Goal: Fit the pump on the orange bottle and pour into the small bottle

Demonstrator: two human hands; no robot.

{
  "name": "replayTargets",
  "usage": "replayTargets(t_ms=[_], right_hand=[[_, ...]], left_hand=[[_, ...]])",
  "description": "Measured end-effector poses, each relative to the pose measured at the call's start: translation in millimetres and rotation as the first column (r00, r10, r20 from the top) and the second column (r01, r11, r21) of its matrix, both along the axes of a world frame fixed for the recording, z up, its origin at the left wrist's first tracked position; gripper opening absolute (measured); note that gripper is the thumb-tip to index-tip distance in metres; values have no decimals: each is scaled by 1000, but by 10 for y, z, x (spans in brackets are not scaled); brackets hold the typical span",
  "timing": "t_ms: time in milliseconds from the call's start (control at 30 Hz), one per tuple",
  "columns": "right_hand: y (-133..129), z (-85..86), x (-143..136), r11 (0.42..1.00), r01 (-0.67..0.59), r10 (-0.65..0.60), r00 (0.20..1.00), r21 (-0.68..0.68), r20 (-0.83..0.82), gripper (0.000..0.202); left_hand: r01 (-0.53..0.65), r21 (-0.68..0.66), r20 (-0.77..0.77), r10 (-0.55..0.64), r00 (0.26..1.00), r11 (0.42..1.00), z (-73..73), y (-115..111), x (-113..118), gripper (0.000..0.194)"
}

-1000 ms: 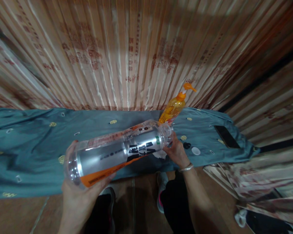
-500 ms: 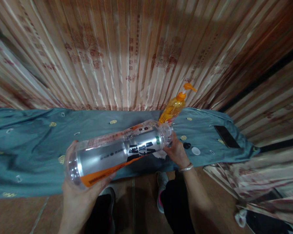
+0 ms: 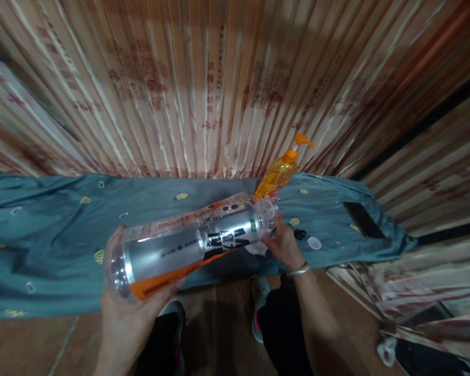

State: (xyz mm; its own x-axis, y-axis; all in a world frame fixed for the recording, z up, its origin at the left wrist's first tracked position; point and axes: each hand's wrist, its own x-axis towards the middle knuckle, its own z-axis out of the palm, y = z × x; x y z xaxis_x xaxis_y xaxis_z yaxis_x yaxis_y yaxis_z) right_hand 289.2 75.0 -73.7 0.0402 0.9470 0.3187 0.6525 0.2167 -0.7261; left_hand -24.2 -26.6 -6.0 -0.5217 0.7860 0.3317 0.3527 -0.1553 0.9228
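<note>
A large clear plastic bottle with a silver and orange label lies sideways in the air between my hands, its neck towards the right. My left hand is closed round its base, thumb along the near side. At the neck, my right hand is closed on the bottle, its fingers partly hidden behind it. Just beyond the neck stands an orange pump bottle with yellow liquid. Partly covered by the right hand and bottle, a crumpled white tissue rests on the cloth.
Teal patterned cloth covers the long surface. Right of my hand lie a small black object, a white round disc and a dark phone. A pleated curtain hangs behind. My shoes stand on the tiled floor below.
</note>
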Motion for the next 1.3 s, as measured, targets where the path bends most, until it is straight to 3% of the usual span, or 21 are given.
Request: replayTargets(t_ms=[133,300,567,1300], right_hand=[[4,-6,3,1000,9,-9,1000,5,10,55],[3,-10,-3,1000,28,-28,1000,-8,3,58],[-2,-13,-1,1000,-4,4,1000,4,-3,57],[0,6,13,1000,-1,1,1000,-12,-6,60]], left_hand=[[-2,-40,8,2,1000,999,50,-3,28,109],[-13,46,-1,13,1000,999,31,8,20,112],[-7,-36,25,8,1000,999,120,-24,78,106],[-13,-48,42,15,999,999,128,-22,94,108]])
